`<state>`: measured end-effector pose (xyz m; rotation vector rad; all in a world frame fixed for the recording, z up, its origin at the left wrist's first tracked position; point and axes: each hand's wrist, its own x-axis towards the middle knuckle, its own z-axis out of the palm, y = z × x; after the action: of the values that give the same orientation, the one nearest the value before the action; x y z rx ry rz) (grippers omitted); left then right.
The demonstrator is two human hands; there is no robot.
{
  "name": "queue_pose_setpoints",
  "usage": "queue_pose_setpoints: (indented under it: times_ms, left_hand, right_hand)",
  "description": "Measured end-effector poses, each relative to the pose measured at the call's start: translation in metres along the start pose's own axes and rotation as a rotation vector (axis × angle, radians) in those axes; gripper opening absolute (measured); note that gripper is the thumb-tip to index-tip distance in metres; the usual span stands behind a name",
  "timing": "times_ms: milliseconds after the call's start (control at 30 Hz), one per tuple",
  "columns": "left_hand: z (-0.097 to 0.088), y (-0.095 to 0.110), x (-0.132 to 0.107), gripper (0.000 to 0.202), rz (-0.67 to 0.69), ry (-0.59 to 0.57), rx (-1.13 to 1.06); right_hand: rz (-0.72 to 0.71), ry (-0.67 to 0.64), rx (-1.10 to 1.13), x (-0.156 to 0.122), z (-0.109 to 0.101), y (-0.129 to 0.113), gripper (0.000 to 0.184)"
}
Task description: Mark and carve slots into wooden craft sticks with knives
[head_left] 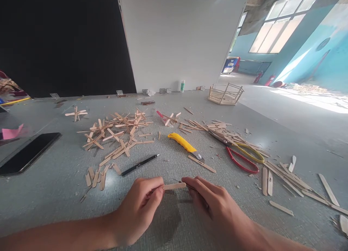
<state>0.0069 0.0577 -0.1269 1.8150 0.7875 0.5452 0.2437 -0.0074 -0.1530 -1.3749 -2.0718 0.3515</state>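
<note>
My left hand (pixel 148 204) is closed, pinching a wooden craft stick (pixel 175 186) that points right. Close by, my right hand (pixel 210 202) is also closed; a thin dark pointed piece shows at its fingertips, but its kind is unclear. The stick's free end lies right beside the right fingertips; whether they touch, I cannot tell. Beyond the hands are a yellow utility knife (pixel 182 142) with its blade out, a black pen (pixel 140 165) and a loose craft stick (pixel 202 164). Scissors (pixel 241 158) with red and yellow handles lie to the right.
Crossed-stick pieces (pixel 122 128) are heaped at left, with short cut sticks (pixel 96 176) nearer me. A phone (pixel 28 153) lies far left. More sticks (pixel 288 176) spread along the right. At the back stand a stick-built frame (pixel 225 95), a small glue bottle (pixel 182 86) and an upright panel (pixel 179 37).
</note>
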Motion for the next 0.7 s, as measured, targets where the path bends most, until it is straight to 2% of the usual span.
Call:
queue_pose_setpoints:
  times_ms: [300,700]
  left_hand:
    - [0.0008,0.0011,0.0015,0.041,-0.01,-0.003,-0.056]
    - [0.0001,-0.0029,-0.0007,0.044,0.08,-0.003,0.074]
  right_hand:
    - [-0.004,-0.004,0.017,-0.0005,-0.0013,-0.0012,0.032]
    - [0.012,-0.001,0.012,-0.0024,0.0024,0.0017,0.033]
